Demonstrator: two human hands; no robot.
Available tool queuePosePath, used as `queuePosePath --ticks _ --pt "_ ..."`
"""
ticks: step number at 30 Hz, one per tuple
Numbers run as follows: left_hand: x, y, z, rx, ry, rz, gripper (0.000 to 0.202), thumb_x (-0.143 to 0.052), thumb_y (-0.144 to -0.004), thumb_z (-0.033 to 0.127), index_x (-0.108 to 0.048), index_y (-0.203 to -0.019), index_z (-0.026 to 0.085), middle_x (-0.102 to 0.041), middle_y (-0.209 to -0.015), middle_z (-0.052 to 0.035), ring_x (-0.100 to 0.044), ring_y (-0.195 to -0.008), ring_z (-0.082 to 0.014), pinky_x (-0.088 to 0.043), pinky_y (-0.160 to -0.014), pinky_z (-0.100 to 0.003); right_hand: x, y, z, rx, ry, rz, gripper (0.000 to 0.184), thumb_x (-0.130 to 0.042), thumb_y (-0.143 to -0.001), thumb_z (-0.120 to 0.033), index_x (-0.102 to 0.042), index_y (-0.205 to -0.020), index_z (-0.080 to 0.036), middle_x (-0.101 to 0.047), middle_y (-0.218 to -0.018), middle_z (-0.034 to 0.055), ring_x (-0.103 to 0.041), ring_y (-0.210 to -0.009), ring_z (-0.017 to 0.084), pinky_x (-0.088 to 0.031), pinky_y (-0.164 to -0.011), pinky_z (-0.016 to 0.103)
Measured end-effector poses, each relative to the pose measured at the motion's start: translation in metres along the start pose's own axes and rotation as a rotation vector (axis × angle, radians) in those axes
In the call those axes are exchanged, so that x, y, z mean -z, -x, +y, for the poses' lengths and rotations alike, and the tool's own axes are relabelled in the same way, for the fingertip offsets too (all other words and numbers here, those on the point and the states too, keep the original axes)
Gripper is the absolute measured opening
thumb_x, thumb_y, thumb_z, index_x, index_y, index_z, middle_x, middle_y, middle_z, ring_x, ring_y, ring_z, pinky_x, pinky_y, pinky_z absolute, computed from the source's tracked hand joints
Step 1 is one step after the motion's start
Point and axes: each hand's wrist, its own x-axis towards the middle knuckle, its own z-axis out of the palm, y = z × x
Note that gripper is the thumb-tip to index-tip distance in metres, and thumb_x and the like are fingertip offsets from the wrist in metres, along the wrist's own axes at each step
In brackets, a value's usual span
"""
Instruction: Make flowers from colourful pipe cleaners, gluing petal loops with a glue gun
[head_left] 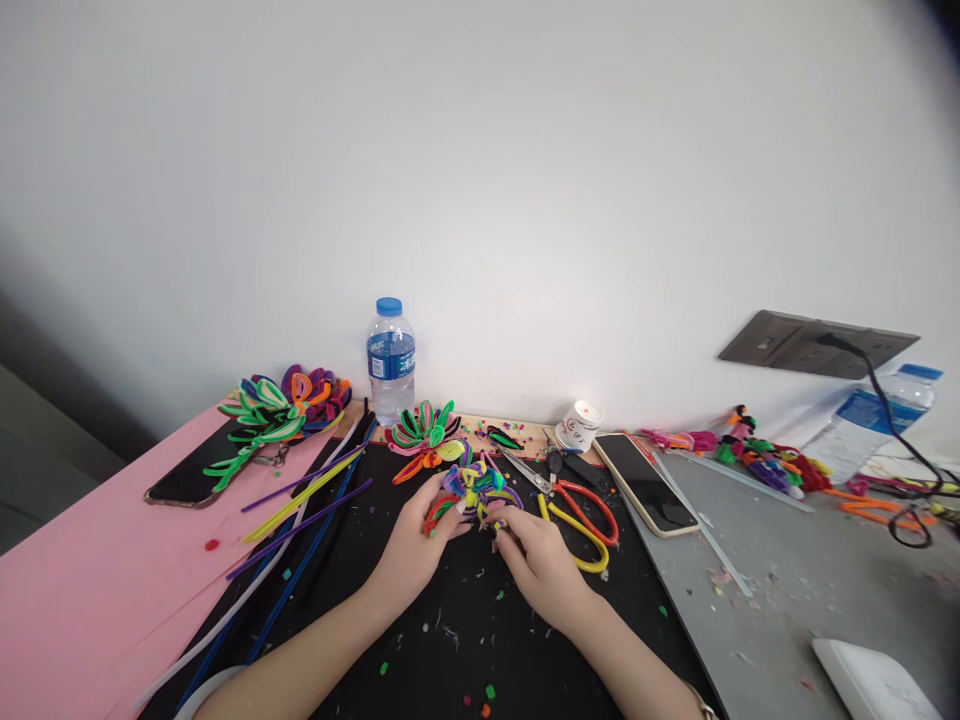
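Observation:
A multicoloured pipe-cleaner flower (474,482) with looped petals is held between my two hands over the black mat (450,640). My left hand (424,525) is closed around its left side, thumb on the front. The fingers of my right hand (534,560) pinch at the lower right edge of the flower; a small dark bit shows at the fingertips. Just behind lies another pipe-cleaner flower (426,435) in green, pink and orange. Scissors (577,515) with one red and one yellow handle rest to the right of my right hand.
Loose pipe cleaners (300,500) lie at left, near a dark phone (199,470) and finished looped flowers (289,405). A water bottle (391,365) and paper cup (579,427) stand by the wall. At right are a phone (646,485), pipe-cleaner figures (772,460) and a second bottle (870,420).

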Motion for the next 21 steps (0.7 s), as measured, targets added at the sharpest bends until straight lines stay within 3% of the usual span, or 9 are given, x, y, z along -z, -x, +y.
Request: queuePosePath --ticks 21 --pt "-0.001 0.0024 0.006 0.007 -0.013 -0.035 0.036 -0.063 -0.076 0.03 -0.055 -0.109 0.019 -0.065 -0.109 -0.0059 -0.062 -0.099 -0.0236 -0.054 -0.084 -0.038 -0.0046 0.0022 -0.0013 0.027 0.017 -0.003 0.018 -0.04 -0.088 -0.017 -0.054 -0.1 -0.019 -0.065 -0.088 0.0051 -0.062 -0.078 0.018 -0.046 -0.068 0.027"
